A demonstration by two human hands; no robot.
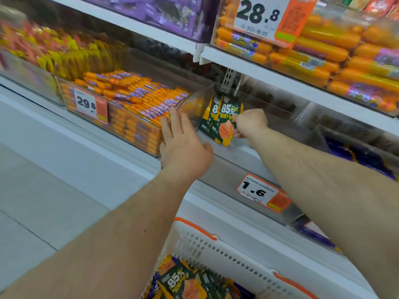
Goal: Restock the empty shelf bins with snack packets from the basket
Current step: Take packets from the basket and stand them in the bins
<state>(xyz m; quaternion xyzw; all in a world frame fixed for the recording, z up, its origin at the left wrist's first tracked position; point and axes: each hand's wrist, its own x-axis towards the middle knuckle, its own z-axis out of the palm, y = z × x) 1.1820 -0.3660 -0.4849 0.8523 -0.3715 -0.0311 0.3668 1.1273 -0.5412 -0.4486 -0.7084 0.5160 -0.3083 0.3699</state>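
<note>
At the clear bin [254, 152]: we are standing green snack packets [224, 119] upright.
Right hand [250, 123]: pinching the packets.
Left hand [183, 145]: fingers straight, holding nothing.

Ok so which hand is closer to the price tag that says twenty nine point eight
Left. The left hand reaches open just right of the 29.8 price tag, by the orange sausage bin. The right hand is farther right, gripping green snack packets in the clear bin.

Right hand [250, 123] pinches green snack packets [224, 119] upright inside the clear bin [248, 152]; left hand [183, 145] rests open on its corner.
</note>
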